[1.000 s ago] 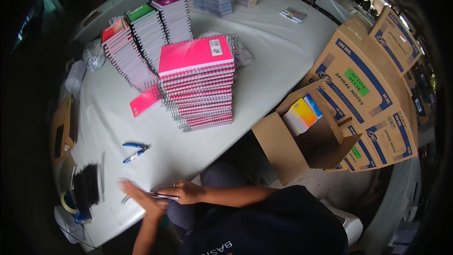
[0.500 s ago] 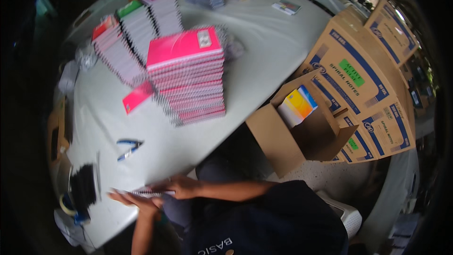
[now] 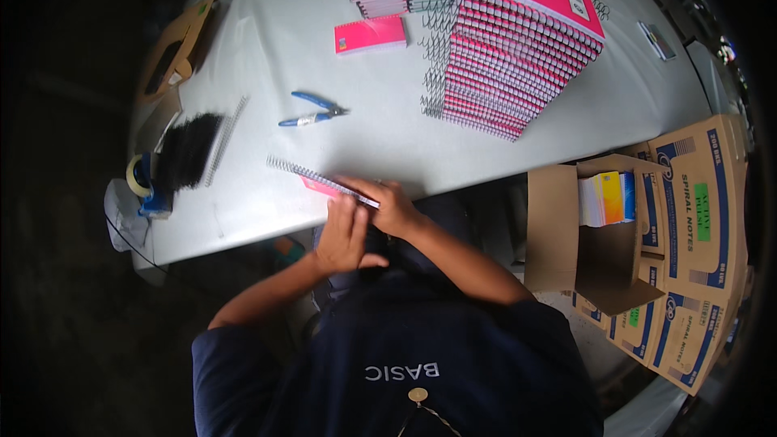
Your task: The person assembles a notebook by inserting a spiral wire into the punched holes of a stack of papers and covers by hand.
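Observation:
At the table's near edge, a small pink spiral notebook (image 3: 320, 186) is held tilted, its wire coil (image 3: 285, 165) sticking out past the far left end. My right hand (image 3: 392, 207) is closed around the notebook's near end. Flat and stretched, the fingers of my left hand (image 3: 343, 236) rest against the notebook's near side, thumb apart. Blue-handled cutters (image 3: 317, 111) lie with handles spread on the table beyond my hands. Farther off, another small pink notebook (image 3: 371, 35) lies flat by itself.
A tall stack of pink spiral notebooks (image 3: 518, 48) stands at the right, coil ends jutting out. Black coils (image 3: 188, 150) and a tape dispenser (image 3: 146, 186) sit at the left edge. An open carton (image 3: 553, 231) holding notebooks stands right of the table, beside closed cartons (image 3: 700, 307).
The view has swung, so table items appear shifted. Both hands stay at the notebook, which has turned so its protruding coil and pink cover now show. The left fingers remain stretched against it.

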Tool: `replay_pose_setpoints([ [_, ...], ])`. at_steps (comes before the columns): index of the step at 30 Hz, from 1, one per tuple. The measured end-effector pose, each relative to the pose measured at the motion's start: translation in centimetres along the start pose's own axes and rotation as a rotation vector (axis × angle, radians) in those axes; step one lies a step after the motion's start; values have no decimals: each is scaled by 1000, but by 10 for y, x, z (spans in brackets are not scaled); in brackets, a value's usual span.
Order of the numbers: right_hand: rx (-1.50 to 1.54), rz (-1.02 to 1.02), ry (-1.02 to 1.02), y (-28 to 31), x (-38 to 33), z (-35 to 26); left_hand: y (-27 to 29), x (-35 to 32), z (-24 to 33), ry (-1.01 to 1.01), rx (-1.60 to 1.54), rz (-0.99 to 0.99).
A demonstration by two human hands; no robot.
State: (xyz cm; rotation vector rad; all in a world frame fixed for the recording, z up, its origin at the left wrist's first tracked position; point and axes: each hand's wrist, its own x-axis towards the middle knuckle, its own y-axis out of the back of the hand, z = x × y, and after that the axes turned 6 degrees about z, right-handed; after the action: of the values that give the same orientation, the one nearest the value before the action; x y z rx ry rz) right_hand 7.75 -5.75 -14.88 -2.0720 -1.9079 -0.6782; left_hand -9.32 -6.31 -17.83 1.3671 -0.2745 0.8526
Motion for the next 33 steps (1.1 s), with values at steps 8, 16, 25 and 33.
replay_pose_setpoints([
  [8, 147, -10, -262, 12, 9, 6, 61, 119, -10, 238, 70, -344],
  [16, 229, -37, -321, 10, 4, 1, 26, 95, -4, 101, 184, -65],
  [25, 195, 21, -290, 15, 8, -1, 57, 131, 7, 275, 104, -236],
  [33, 151, 35, -305, 11, 6, 7, 71, 154, -14, 175, 10, -366],
])
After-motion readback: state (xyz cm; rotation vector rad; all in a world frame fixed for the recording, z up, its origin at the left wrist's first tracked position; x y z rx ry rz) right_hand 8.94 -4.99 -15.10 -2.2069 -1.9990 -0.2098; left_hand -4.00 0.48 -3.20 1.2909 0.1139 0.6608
